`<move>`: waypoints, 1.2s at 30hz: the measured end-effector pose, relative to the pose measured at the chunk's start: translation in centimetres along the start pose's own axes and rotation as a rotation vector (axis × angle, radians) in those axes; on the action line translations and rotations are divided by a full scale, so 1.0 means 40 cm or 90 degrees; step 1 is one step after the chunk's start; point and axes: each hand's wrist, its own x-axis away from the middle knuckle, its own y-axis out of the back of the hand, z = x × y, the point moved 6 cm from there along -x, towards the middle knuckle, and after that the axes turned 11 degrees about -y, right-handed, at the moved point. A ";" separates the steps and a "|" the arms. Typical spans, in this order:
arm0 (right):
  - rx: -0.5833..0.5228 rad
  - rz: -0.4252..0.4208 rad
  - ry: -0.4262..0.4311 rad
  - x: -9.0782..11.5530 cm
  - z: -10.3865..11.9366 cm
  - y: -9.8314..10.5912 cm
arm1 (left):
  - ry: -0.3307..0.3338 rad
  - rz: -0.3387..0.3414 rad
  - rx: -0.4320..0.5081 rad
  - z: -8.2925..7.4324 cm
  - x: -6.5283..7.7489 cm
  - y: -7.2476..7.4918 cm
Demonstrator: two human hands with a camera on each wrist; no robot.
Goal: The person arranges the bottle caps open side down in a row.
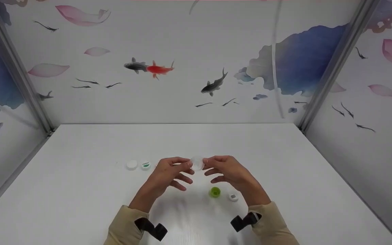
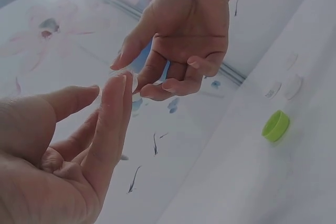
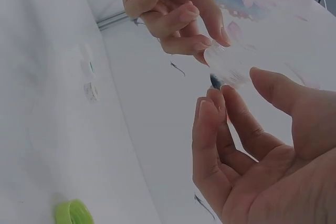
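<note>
Clear cap (image 1: 197,163): pinched between fingers of left hand (image 1: 170,172) and right hand (image 1: 228,170), midway, above bench (image 1: 80,190).

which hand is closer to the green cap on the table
Right. The right hand is raised just above and slightly right of the green cap; the left hand is farther off to its left. Both hands pinch a small clear piece between them.

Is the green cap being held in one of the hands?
No, the green cap lies on the white table, while both hands pinch a clear cap above it.
</note>
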 end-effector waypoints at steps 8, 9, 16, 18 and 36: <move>0.004 0.031 -0.032 0.001 -0.014 -0.004 | -0.055 -0.003 -0.053 -0.016 0.000 0.000; 0.005 0.036 -0.035 0.002 -0.014 -0.005 | -0.063 0.002 -0.062 -0.018 0.000 -0.003; 0.025 0.045 -0.058 0.001 -0.023 -0.006 | -0.095 0.013 -0.115 -0.024 -0.002 -0.012; 0.030 0.051 -0.067 0.000 -0.027 -0.005 | -0.098 0.011 -0.126 -0.026 -0.002 -0.013; -0.046 0.103 -0.051 -0.006 -0.025 -0.011 | -0.065 0.016 -0.111 -0.021 -0.002 -0.018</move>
